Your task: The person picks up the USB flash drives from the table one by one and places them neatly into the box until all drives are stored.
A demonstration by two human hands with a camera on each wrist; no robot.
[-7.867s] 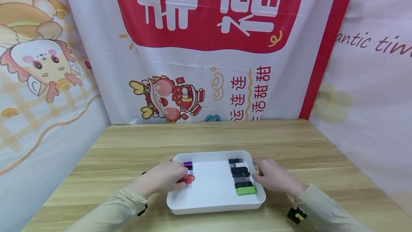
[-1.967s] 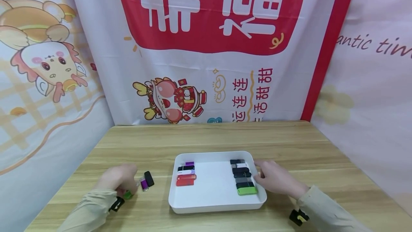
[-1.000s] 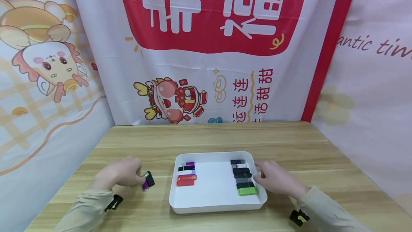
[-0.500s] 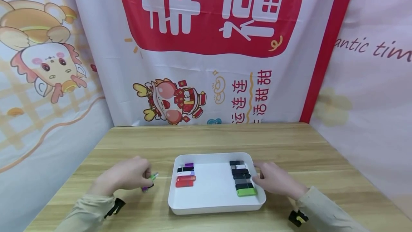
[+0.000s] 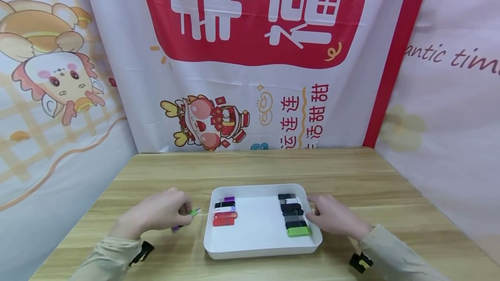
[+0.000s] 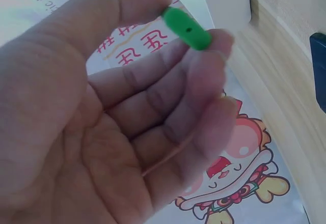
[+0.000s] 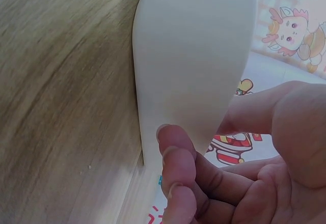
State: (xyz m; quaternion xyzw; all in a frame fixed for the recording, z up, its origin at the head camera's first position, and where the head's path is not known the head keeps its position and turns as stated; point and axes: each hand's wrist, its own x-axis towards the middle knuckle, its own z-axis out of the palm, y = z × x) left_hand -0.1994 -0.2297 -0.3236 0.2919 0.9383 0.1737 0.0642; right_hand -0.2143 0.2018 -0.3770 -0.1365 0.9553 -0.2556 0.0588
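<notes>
My left hand (image 5: 166,214) is raised left of the white tray (image 5: 261,253), pinching a green USB flash drive (image 5: 195,212) between thumb and fingertips. In the left wrist view the flash drive's rounded green end (image 6: 187,29) shows, with a small dark hole in it. Partly hidden below this hand, a purple USB flash drive (image 5: 175,229) lies on the table beside a dark one (image 6: 320,63). My right hand (image 5: 333,216) holds the tray's right wall, its thumb at the rim and its fingers along the outer side (image 7: 188,66).
Inside the tray, a left column holds several flash drives: purple, black, white and the red one (image 5: 224,221). The right column has several mostly dark ones, with a bright green one (image 5: 298,231) nearest me. Printed cloths (image 5: 250,99) hang behind the wooden table (image 5: 250,166).
My left hand has left the tray's left column, gone to the loose flash drives on the table, picked up the green one and moved rightward. My right hand stays at the tray.
</notes>
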